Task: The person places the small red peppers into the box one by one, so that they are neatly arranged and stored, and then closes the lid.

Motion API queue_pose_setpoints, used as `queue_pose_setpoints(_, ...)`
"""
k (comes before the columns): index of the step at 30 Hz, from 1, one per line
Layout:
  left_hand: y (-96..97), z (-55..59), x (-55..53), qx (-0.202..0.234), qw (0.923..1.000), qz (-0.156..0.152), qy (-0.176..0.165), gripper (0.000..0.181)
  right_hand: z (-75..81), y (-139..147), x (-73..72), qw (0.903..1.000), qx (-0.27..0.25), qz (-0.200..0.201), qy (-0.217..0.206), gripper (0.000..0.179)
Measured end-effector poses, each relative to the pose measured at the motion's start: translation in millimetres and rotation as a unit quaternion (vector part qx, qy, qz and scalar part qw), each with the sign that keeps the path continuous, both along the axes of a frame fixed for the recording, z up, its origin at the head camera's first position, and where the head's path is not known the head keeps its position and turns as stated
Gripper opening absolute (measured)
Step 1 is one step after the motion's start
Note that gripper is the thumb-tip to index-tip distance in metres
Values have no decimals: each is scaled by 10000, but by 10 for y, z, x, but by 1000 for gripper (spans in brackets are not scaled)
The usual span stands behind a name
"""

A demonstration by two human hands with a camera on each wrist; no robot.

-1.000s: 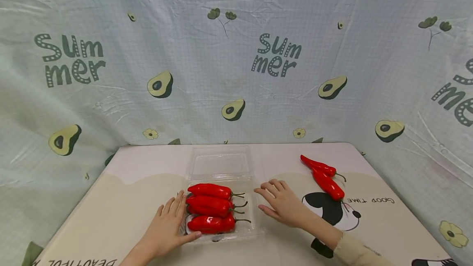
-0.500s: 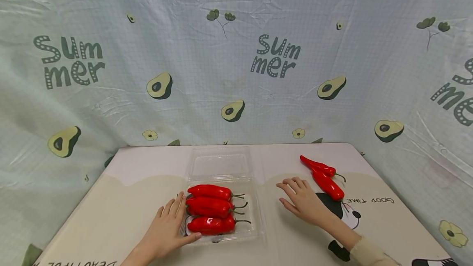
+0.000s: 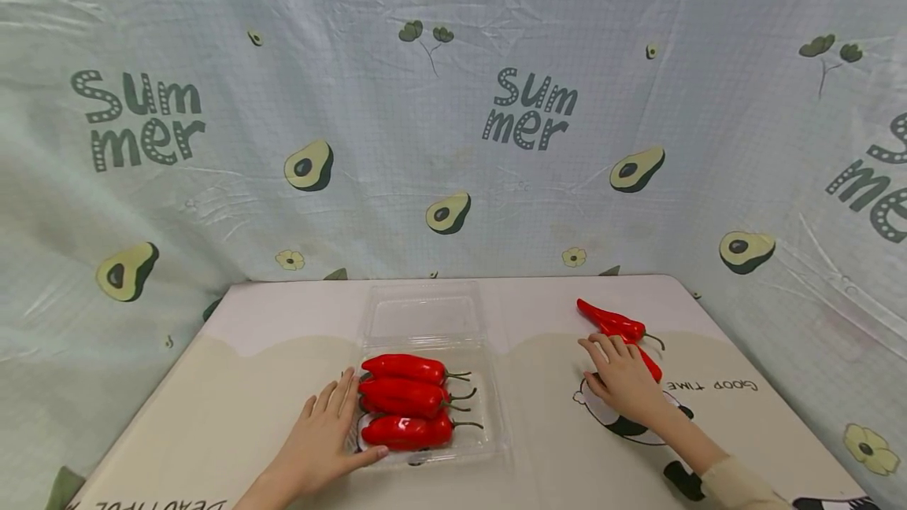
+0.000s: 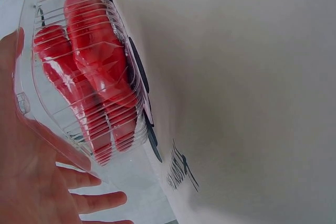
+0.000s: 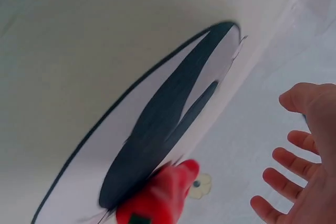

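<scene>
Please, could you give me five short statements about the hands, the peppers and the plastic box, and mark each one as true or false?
1. The left hand is at the left side of the clear plastic box. True.
2. The lid covers the peppers in the box. False: it lies open behind them.
3. Two loose peppers lie outside the box. True.
4. The right hand grips the lid. False: it is by the loose peppers, fingers apart.
5. All visible peppers are red. True.
</scene>
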State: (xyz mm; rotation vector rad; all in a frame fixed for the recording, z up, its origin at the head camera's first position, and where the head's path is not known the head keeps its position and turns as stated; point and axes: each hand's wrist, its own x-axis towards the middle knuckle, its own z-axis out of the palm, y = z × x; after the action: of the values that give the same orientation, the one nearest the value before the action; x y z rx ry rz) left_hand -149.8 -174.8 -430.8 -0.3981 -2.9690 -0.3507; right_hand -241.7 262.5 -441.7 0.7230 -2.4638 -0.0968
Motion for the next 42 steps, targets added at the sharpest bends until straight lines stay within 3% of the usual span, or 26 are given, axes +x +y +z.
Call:
queue_pose_setpoints(11,0,13,2,15,10000,10,-85,103,-9,318,-41,9986,-26,-529,34,56)
queue_pose_setpoints(22,-4,-3,5,-78,9999,-45,72,104,-57,524,-59,9941,-43,-1046,-275,59)
queue_pose_setpoints(29,-4,0,6,-92,10000,-16,-17,104,-84,596,-76,9868,-16,-1441,-733,61)
queue_pose_setpoints(34,10,15,15,-60,9999,19,-151,104,-104,641,-73,9855,94,-1497,-789,61)
queue_pose_setpoints(42,9,27,19,-113,9999,11,-2,102,-98,646,-98,9864,226,-1461,-725,62)
